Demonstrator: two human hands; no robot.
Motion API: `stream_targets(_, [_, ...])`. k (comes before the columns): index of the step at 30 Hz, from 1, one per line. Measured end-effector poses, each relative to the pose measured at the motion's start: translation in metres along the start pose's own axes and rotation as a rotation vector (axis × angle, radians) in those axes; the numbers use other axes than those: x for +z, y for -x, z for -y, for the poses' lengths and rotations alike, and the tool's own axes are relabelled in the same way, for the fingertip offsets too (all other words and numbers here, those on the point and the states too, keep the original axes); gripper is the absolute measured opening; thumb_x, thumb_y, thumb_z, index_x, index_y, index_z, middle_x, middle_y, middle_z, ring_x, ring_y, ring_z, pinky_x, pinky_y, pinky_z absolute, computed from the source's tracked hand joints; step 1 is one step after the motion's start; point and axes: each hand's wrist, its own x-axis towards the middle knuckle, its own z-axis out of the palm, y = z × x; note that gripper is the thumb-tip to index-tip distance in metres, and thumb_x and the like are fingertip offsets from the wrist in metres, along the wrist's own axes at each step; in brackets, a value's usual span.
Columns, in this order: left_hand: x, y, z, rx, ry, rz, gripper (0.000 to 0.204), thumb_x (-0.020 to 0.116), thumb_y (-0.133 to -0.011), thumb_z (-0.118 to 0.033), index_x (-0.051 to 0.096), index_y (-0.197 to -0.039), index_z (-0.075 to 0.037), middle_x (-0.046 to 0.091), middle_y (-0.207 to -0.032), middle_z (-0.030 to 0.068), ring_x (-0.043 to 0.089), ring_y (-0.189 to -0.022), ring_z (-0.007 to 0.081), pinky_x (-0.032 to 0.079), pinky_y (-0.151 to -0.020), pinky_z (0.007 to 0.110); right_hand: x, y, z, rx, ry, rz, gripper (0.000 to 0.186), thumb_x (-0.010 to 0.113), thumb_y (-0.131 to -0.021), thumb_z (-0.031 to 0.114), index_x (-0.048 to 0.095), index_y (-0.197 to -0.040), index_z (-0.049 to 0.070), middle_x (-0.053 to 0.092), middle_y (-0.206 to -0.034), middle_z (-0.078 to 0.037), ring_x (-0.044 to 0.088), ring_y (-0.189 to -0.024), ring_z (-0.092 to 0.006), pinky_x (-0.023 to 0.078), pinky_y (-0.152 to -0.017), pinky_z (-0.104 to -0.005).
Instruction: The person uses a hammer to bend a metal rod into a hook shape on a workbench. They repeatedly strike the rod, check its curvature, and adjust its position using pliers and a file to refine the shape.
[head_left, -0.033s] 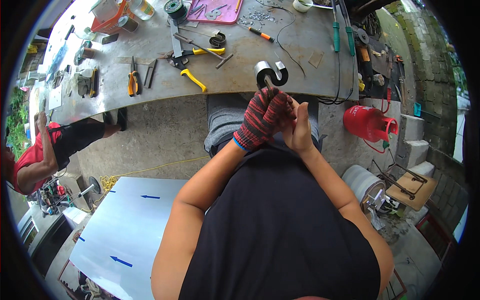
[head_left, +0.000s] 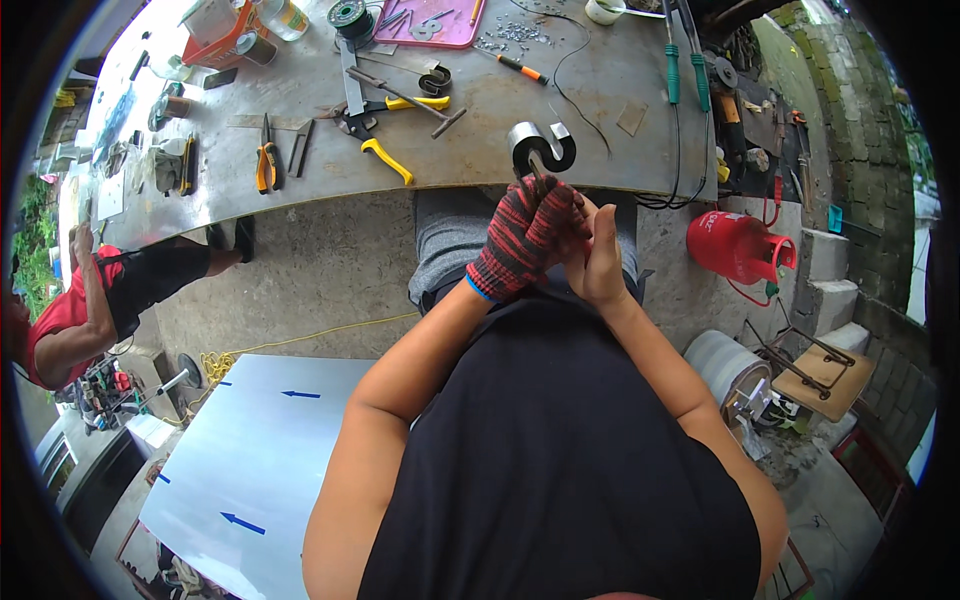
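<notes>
My left hand (head_left: pixel 524 232), in a red and black knit glove, is closed around a narrow metal tool (head_left: pixel 540 178). Its handles are hidden in the glove, so I cannot tell its exact kind. The tool's tip meets a curved strip of shiny sheet metal (head_left: pixel 522 133), bent like an S with a dark inner side, at the workbench's near edge. My bare right hand (head_left: pixel 600 262) lies against the gloved hand, thumb stretched up and palm flat; its fingertips are partly hidden behind the glove.
On the metal workbench (head_left: pixel 330 170) lie orange-handled pliers (head_left: pixel 267 168), yellow-handled snips (head_left: pixel 385 158), a T-shaped rod (head_left: pixel 405 98), a screwdriver (head_left: pixel 522 68) and a pink tray (head_left: pixel 430 25). A red gas cylinder (head_left: pixel 730 245) stands right. Another person (head_left: pixel 75 305) is at the left.
</notes>
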Motion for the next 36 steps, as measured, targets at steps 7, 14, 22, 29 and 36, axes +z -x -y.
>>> stream_targets(7, [-0.007,-0.005,0.001,0.093,-0.182,0.010,0.045,0.053,-0.108,-0.045,0.069,-0.107,-0.003,0.074,-0.082,0.0051,0.069,-0.079,0.0128,0.054,-0.075,0.029,0.009,-0.006,0.009,-0.059,0.133,-0.007,0.082,0.032,-0.104,0.070,0.049,-0.136,-0.004,0.067,-0.114,-0.015,0.073,-0.082,-0.0199,0.065,-0.063,-0.0344])
stream_targets(14, [-0.008,-0.009,-0.011,-0.033,-0.098,-0.044,0.039,0.059,-0.106,-0.040,0.069,-0.098,-0.003,0.073,-0.077,0.0060,0.070,-0.070,0.0142,0.053,-0.066,0.029,-0.035,-0.007,-0.007,-0.043,0.222,0.107,0.067,0.043,-0.105,0.063,0.053,-0.119,-0.002,0.066,-0.106,-0.014,0.070,-0.082,-0.0197,0.061,-0.065,-0.0327])
stream_targets(22, [-0.022,-0.018,-0.008,-0.025,-0.783,-0.198,0.032,0.066,-0.102,-0.034,0.068,-0.091,-0.004,0.072,-0.075,0.0180,0.071,-0.067,0.0348,0.053,-0.060,0.040,0.004,-0.006,0.048,-0.364,0.924,-0.316,0.068,0.085,-0.087,0.025,0.047,-0.138,0.001,0.062,-0.127,-0.015,0.064,-0.111,-0.0231,0.054,-0.094,-0.0364])
stream_targets(29, [-0.026,-0.024,0.033,0.123,-0.779,-0.299,0.036,0.066,-0.101,-0.038,0.068,-0.094,-0.002,0.071,-0.073,0.0183,0.069,-0.063,0.0350,0.052,-0.057,0.042,0.012,-0.018,0.038,-0.147,0.871,-0.259,0.084,0.086,-0.083,0.020,0.037,-0.149,-0.001,0.059,-0.135,-0.018,0.064,-0.115,-0.0280,0.053,-0.098,-0.0404])
stream_targets(36, [-0.017,-0.036,0.003,-0.129,-0.438,-0.362,0.037,0.064,-0.103,-0.037,0.068,-0.096,0.000,0.070,-0.069,0.0134,0.069,-0.057,0.0223,0.053,-0.053,0.037,0.016,0.002,0.004,-0.167,1.276,-0.110,0.067,0.086,-0.075,0.013,0.055,-0.132,-0.001,0.059,-0.119,-0.016,0.064,-0.108,-0.0339,0.053,-0.094,-0.0421])
